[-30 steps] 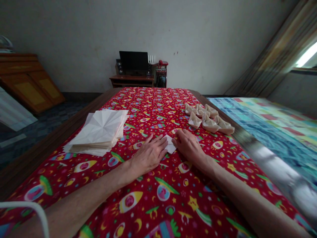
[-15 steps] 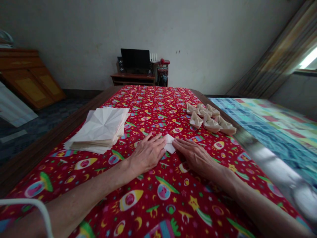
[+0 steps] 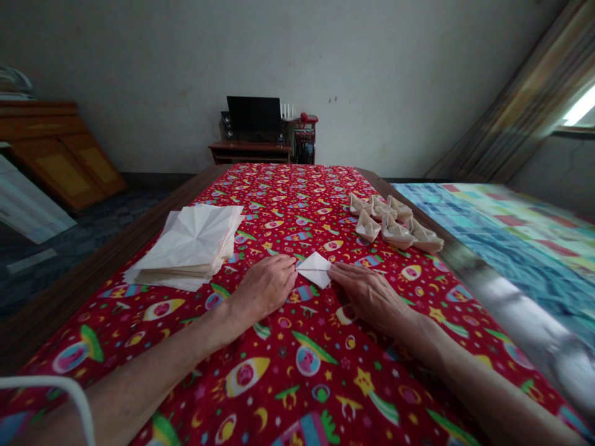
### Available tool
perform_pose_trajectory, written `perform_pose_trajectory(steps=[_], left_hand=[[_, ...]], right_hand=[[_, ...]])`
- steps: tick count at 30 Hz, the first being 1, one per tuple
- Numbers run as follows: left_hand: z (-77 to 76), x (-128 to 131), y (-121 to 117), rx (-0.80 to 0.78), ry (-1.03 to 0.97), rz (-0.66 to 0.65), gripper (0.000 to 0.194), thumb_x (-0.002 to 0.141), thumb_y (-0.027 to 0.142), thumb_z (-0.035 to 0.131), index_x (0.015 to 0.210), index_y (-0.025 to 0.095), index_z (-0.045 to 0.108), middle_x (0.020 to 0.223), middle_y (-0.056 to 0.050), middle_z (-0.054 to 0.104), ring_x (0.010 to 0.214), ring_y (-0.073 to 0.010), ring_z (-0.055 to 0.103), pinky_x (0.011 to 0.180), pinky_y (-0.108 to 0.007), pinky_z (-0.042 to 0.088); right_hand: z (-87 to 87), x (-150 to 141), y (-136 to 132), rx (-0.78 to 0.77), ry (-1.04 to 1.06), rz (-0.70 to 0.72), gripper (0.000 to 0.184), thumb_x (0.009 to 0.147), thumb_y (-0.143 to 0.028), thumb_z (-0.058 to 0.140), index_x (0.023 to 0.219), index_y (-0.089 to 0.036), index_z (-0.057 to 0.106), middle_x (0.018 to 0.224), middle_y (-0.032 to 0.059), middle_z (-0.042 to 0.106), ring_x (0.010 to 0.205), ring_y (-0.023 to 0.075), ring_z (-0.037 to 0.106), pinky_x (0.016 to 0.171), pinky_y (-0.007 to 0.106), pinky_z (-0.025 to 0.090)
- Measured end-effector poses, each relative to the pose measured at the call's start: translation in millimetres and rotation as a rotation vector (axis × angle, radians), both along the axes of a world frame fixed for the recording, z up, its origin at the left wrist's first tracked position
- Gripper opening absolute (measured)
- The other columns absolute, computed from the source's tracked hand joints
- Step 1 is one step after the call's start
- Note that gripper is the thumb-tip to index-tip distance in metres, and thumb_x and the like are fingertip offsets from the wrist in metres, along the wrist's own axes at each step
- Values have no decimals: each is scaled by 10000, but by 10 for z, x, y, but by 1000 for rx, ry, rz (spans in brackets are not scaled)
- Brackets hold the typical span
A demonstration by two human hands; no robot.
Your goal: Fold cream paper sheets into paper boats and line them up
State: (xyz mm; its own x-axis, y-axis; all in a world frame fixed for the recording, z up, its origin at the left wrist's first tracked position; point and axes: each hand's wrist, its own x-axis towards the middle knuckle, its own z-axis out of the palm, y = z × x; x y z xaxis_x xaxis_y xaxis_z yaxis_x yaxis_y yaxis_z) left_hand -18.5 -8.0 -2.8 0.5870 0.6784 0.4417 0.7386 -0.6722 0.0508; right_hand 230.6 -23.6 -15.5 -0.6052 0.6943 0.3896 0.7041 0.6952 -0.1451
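In the head view, the left hand had drawn back, baring most of the one folded white paper and its crosswise seam on the red cloth; its fingers curled at the left corner, grip unclear, while the right hand lay flat, fingertips at the right corner. One sheet stack, uncountable, and apparently six folded pieces flanked them.

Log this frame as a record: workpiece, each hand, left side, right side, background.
workpiece: small white folded paper, diamond-shaped, flat on red patterned cloth
left hand: at the paper's left corner, contact unclear
right hand: fingertips at the paper's right corner
left side: stack of creased sheets
right side: cluster of folded paper shapes
background: dark monitor on a desk
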Motion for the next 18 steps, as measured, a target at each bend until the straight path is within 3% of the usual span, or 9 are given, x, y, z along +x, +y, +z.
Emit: perform_pose_trajectory(steps=[5,8,15,18], left_hand=[[50,80,103,-65,-54,160,287,939,258,385,783,158,604,888,-67,619,884,-183,572,815,-305,456],[71,184,177,-149,-19,254,279,923,290,396,771,154,587,851,-75,606,837,-196,576,759,-305,441],[178,350,311,-489,-181,212,324,872,318,413,615,168,543,593,2,534,599,-142,514,559,-253,333],[226,369,311,-526,-306,132,331,878,328,409,606,166,508,583,21,498,597,-130,487,565,-247,341]], right_hand=[[193,-178,-20,-114,-24,-83,263,879,-129,393,1028,-169,607,918,76,676,735,142,614,621,223,405],[241,-247,12,-74,-21,-171,252,919,-177,378,979,-154,621,757,50,660,632,127,573,572,229,338],[367,-438,43,55,-133,-325,327,894,-445,453,843,-195,657,652,50,672,600,163,596,548,268,249],[418,-568,48,63,-167,-401,343,856,-471,480,796,-181,654,611,64,659,534,160,570,506,277,180]])
